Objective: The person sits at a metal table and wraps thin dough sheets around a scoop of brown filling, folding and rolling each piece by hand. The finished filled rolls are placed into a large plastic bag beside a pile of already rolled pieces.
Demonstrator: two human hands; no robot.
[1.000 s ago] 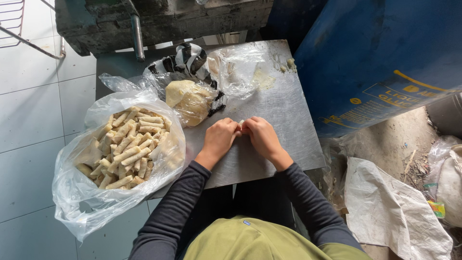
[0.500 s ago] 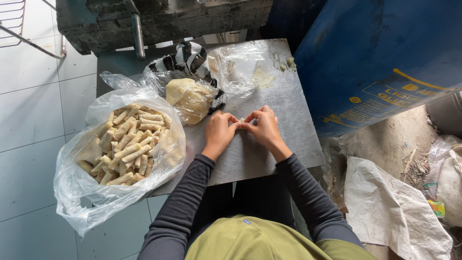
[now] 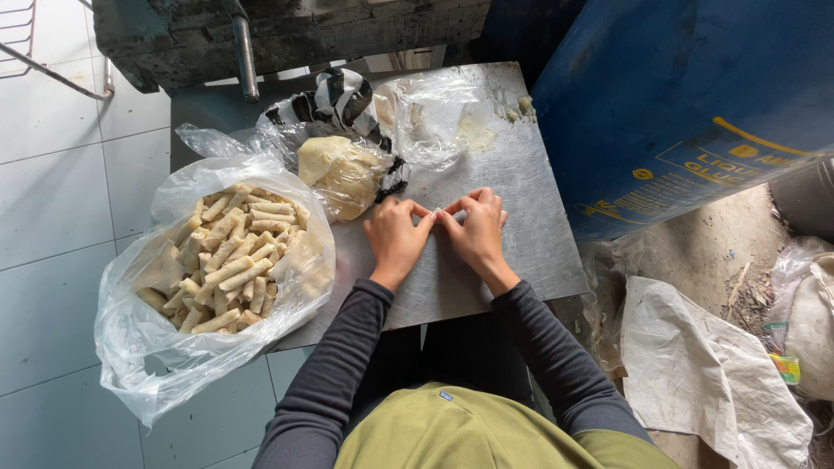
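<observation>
My left hand [image 3: 395,236] and my right hand [image 3: 476,231] rest side by side on a grey metal tabletop [image 3: 530,200], fingertips meeting in the middle. The fingers are curled over something small between them that I cannot see. To the left a clear plastic bag [image 3: 130,339] lies open, full of several pale rolled sticks [image 3: 230,265]. A lump of yellowish dough [image 3: 334,174] sits in another clear bag just beyond my left hand.
A striped black-and-white bag [image 3: 334,95] and a crumpled clear bag [image 3: 434,113] lie at the table's far end. A large blue drum [image 3: 686,95] stands at the right. White sacks [image 3: 704,373] lie on dirt at the lower right. White floor tiles [image 3: 52,200] are on the left.
Both hands have stayed together on the tabletop, with the fingers shifting slightly forward. The view is closer in.
</observation>
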